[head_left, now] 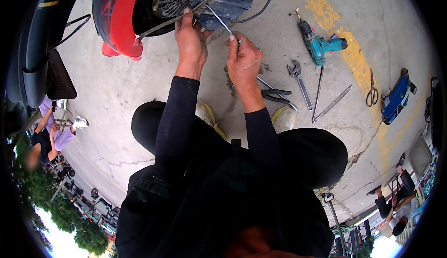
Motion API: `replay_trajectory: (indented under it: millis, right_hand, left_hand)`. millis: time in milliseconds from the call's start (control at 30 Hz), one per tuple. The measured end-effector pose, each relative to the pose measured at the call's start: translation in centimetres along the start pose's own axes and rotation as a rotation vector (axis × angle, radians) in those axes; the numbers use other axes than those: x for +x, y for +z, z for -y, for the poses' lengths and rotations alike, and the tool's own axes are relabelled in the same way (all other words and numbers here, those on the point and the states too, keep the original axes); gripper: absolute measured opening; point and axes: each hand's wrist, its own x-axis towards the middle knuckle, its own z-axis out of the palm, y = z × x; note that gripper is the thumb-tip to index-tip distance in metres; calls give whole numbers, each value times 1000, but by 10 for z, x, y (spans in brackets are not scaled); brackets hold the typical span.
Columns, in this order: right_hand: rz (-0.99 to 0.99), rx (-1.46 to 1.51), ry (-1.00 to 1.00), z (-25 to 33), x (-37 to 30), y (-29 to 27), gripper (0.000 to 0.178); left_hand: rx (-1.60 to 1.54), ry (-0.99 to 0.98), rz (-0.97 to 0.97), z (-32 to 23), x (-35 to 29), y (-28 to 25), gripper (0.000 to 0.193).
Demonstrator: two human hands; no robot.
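Note:
A scooter wheel hub with dirty metal parts sits at the top, beside a red fender. My left hand reaches up to it, thumb against a thin dark cable and fingers curled behind, partly hidden. In my right hand is a slim metal rod tool, pinched between thumb and fingers. Its shaft slants up and left, and the tip meets the grimy dark bracket by the hub. The rod's grip end is mostly covered by my fingers.
Right of my hands on the concrete lie pliers, an adjustable wrench, metal rods, a teal cordless drill and scissors. Farther right stands a blue floor jack. People sit at the left and right edges.

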Motion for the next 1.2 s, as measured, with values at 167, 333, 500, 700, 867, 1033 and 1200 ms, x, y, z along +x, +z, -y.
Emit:
replay_trajectory:
  millis: [167, 333, 500, 700, 867, 1033, 1200]
  right_hand:
    - [-14, -1, 0, 10, -4, -1, 20]
    - [209, 656, 542, 12, 16, -18, 27]
    - [294, 993, 854, 12, 24, -28, 27]
    - [366, 1560, 1160, -7, 19, -25, 27]
    - [372, 1314, 1086, -2, 16, -23, 24]
    - [436, 1006, 912, 2, 23, -27, 26]
    - [587, 726, 929, 2, 22, -38, 28]
  left_hand:
    - [1, -29, 9, -1, -1, -4, 33]
    - [-8, -3, -17, 1, -3, 6, 34]
    - [73, -20, -73, -5, -11, 9, 41]
    - [398, -230, -81, -5, -42, -2, 45]
    - [357, -215, 100, 1, -54, 13, 37]
    - [211, -315, 99, -2, -53, 25, 36]
    - [187, -400, 147, -2, -47, 16, 34]
